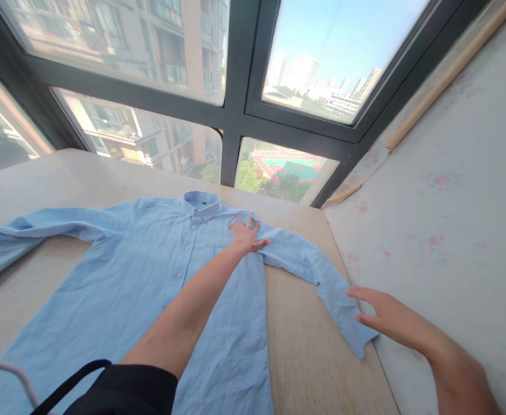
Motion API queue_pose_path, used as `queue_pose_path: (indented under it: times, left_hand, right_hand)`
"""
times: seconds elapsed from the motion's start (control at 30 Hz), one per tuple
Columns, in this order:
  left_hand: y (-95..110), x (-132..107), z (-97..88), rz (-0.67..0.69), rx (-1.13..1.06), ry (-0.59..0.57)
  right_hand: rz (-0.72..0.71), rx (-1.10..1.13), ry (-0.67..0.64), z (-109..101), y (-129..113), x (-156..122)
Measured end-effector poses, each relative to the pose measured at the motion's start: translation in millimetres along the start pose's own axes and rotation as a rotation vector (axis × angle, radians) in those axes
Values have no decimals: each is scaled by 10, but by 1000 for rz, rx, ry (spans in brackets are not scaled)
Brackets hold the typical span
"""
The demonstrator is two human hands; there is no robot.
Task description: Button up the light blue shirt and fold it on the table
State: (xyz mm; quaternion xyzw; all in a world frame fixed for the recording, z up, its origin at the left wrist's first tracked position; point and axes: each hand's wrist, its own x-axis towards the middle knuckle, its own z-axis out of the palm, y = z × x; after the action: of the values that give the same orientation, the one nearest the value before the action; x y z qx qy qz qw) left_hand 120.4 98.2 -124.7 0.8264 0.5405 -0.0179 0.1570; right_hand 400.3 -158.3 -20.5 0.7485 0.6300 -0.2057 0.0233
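Note:
A light blue button-up shirt [149,276] lies front side up, with its collar toward the window and both sleeves spread outward. My left hand [248,235] rests on it near the shoulder and armhole at the right, fingers spread flat and a ring on one finger. Over by the cuff of the right-side sleeve, my right hand [372,305] is held with thumb and fingers apart, nothing visible between them. Whether its fingertips touch the sleeve I cannot tell. Wrinkles run along both sleeves, and the left-side sleeve reaches the picture's edge.
The shirt lies on a pale beige surface [313,334] below dark-framed windows [235,121]. A wall with flowered paper [434,213] borders it on the right, its edging peeling near the window. A whitish cable [17,372] and a black strap [74,380] show at the lower left.

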Motion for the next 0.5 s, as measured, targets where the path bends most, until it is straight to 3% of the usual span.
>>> queue_pose_path:
  times: [0.1,0.2,0.33,0.5]
  left_hand:
    - [55,11,-30,-18,12,-12]
    - [83,31,-21,-29,3,11]
    - [120,70,37,-61,-31,32]
    - [129,83,114,-67,-45,37]
  right_hand:
    - [-54,64,100,108,-101,223]
    - [27,91,182,216,-88,547]
    - [88,177,83,446,131,801]
    - [168,163,63,522,376,780]
